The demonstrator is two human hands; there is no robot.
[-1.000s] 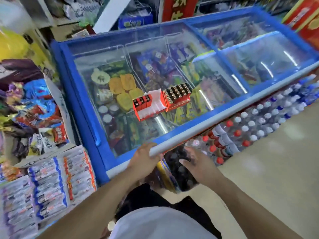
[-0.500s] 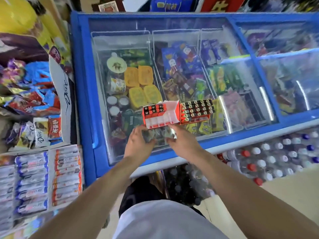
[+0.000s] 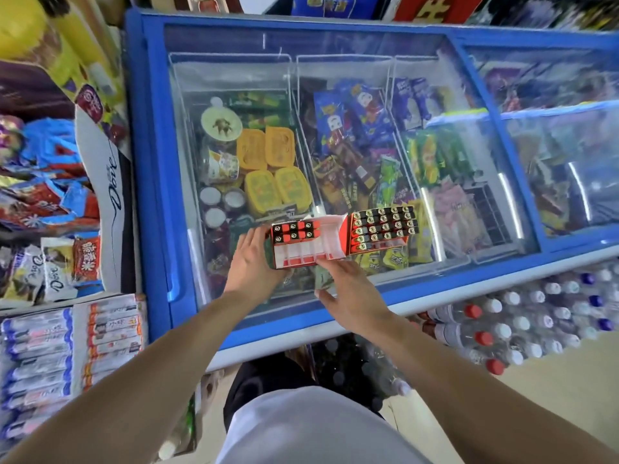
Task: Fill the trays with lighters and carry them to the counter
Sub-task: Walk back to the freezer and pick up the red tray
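While left hand (image 3: 249,262) grips it, tray (image 3: 310,251) touches right hand (image 3: 348,289).

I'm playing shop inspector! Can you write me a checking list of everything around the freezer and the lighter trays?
Surface: freezer lid, blue frame, clear glass; ice creams show beneath.
Job's things: left tray mostly empty, few lighters at its far end; right tray nearly full; both sit side by side on the glass.
Clutter: nothing seen on the glass.
Hands: left hand holds the left tray's end; right hand touches its near edge.
Cables: nothing seen.
Surroundings: water bottles right, snack packets left.
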